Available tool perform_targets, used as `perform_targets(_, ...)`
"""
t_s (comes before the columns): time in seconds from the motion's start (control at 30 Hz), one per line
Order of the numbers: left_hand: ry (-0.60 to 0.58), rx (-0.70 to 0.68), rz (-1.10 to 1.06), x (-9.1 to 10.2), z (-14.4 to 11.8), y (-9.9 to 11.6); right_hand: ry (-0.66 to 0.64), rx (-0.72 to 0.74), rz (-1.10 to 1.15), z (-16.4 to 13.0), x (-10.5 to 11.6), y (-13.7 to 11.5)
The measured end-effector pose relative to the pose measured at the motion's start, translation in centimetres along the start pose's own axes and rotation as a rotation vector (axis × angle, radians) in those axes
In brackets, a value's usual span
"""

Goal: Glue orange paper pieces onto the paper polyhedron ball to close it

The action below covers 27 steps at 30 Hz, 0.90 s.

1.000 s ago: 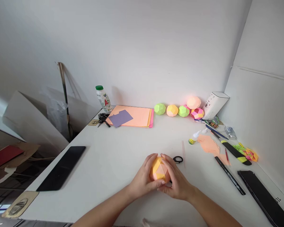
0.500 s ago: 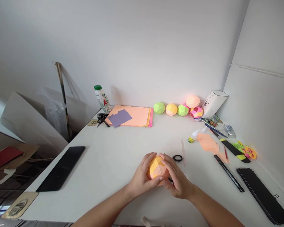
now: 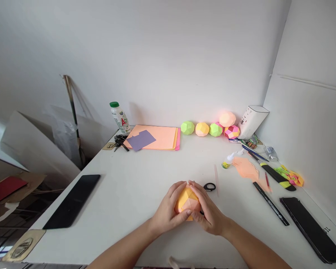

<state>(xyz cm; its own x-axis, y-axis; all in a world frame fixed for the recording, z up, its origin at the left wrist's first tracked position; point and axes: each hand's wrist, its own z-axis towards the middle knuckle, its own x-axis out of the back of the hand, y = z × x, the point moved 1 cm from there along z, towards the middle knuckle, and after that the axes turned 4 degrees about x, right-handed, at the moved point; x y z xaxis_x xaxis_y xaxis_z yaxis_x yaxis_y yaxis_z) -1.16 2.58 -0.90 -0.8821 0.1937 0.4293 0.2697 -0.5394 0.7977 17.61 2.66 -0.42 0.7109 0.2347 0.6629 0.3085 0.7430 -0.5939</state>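
A faceted paper ball (image 3: 188, 201) in yellow and peach is cupped between both my hands over the near middle of the table. My left hand (image 3: 169, 207) wraps its left side, thumb along the lower front. Curved round the right side is my right hand (image 3: 208, 211), its fingertips close to the left ones at the top. Behind my right hand lie scissors (image 3: 210, 186), with one black handle loop showing and the rest mostly hidden. A thin clear strip (image 3: 216, 181) lies just right of them.
Several paper balls (image 3: 202, 129) line the wall, beside stacked coloured paper (image 3: 162, 136). To the right lie a glue bottle (image 3: 227, 161), peach paper scraps (image 3: 245, 168), a utility knife (image 3: 277, 175), a black marker (image 3: 270, 203) and a black case (image 3: 310, 228). A black phone-like slab (image 3: 72, 201) lies left.
The paper ball has turned slightly between my hands, so its yellow and peach facets sit differently. Both hands stay in nearly the same place. The view has shifted a little.
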Motion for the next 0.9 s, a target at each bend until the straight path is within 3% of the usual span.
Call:
perform_targets(0.2, -0.026, -0.079, 0.079, -0.12, 0.05, -0.52, -0.004, -0.021, 0.038, -0.02, -0.12, 0.14)
perform_targets(0.53, -0.009, -0.111, 0.342, -0.58, -0.14, -0.74, 0.065, -0.192, 0.176, -0.36, -0.37, 0.31)
perform_targets(0.67, 0.007, -0.206, 0.439, -0.50, -0.33, -0.87, 0.090, -0.238, 0.202, -0.46, -0.59, 0.40)
perform_targets(0.9, -0.011, -0.247, 0.475, -0.42, -0.24, -0.29, 0.093, -0.247, 0.218, -0.37, -0.54, 0.23)
